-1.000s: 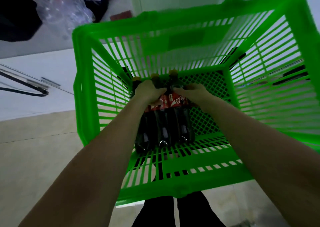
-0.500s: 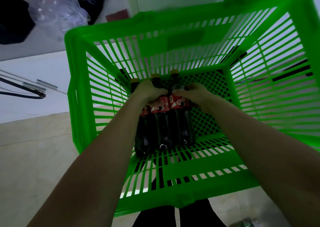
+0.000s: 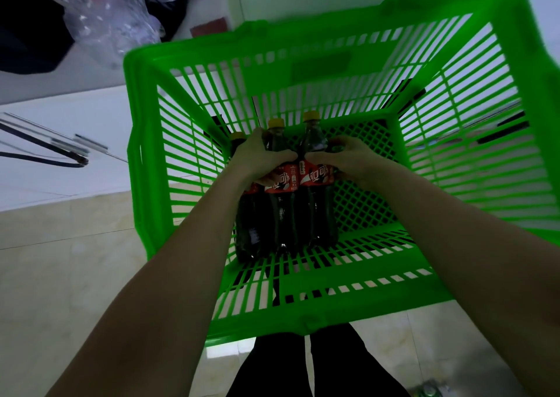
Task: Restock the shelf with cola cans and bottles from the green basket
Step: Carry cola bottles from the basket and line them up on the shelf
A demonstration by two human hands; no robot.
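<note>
Three dark cola bottles (image 3: 286, 215) with yellow caps and red labels lie side by side inside the green basket (image 3: 318, 321). My left hand (image 3: 260, 159) grips the left side of the bunch at the shoulders. From the right, my right hand (image 3: 348, 160) clasps the same bunch. The bottles' bases point toward me and sit near the basket's front wall. No cans show inside the basket.
The basket stands on a pale tiled floor (image 3: 75, 290). A clear plastic bag (image 3: 112, 12) and dark cloth (image 3: 27, 27) lie at the upper left, black cables (image 3: 45, 154) at the left. My dark trouser legs (image 3: 318, 363) show below the basket. A can top (image 3: 428, 390) peeks in at the bottom right.
Both hands keep their hold on the three bottles and have raised the bunch slightly, necks tilting upward. The view has shifted a little to the right.
</note>
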